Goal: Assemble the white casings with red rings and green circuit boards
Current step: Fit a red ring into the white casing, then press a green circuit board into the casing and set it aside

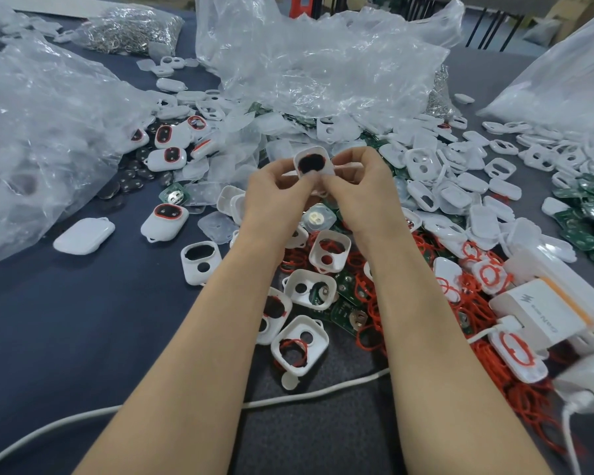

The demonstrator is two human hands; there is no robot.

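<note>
White casing (312, 164): pinched between fingertips of left hand (275, 190) and right hand (360, 186). Even pressure probably suited seating its red ring (299, 165).

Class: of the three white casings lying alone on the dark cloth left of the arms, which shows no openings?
The leftmost casing, a plain closed shell; the red-ringed casing and the empty casing both show cut-outs.

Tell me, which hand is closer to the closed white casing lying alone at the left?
Left. The left hand holds a ringed casing right of and beyond the lone casing; the right hand grips the same piece, farther right still.
</note>
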